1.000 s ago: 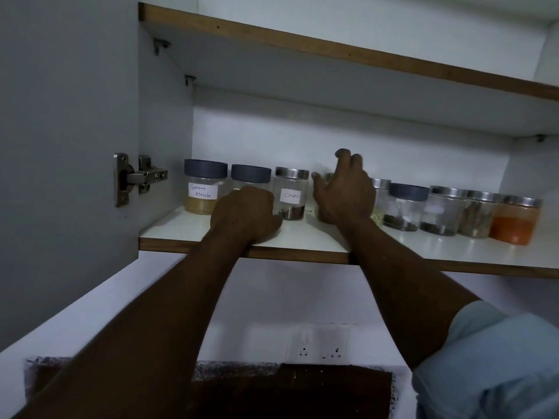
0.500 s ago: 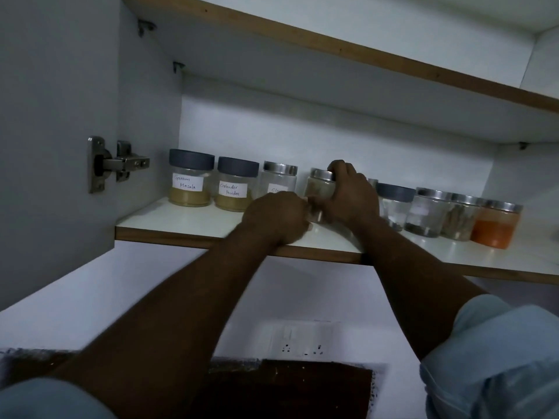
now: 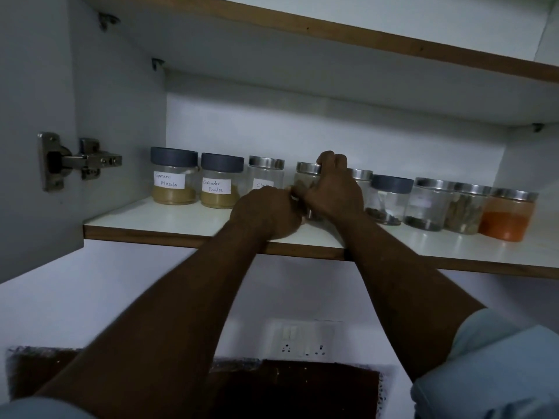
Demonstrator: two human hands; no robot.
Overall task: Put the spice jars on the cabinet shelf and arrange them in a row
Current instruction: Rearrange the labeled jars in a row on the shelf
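Note:
Several spice jars stand in a row on the white cabinet shelf (image 3: 169, 217). From the left: a grey-lidded jar labelled Garam Masala (image 3: 174, 176), a grey-lidded Coriander Powder jar (image 3: 220, 180), and a steel-lidded jar (image 3: 266, 173) partly behind my left hand. My right hand (image 3: 332, 189) wraps around a steel-lidded jar (image 3: 307, 176) standing on the shelf, fingers over its lid. My left hand (image 3: 266, 213) touches the same jar low on its left side, fingers curled. Right of my hands stand a grey-lidded jar (image 3: 390, 199), two steel-lidded jars and an orange-powder jar (image 3: 508, 214).
The open cabinet door with a metal hinge (image 3: 77, 161) is at the left. An upper shelf (image 3: 363, 37) runs overhead. Below the cabinet, a wall socket panel (image 3: 302, 340) sits above a dark counter surface (image 3: 287, 391).
My right hand came down from the back of the shelf onto the steel-lidded jar and grips it. My left hand moved right from the front of the left jars to touch that jar.

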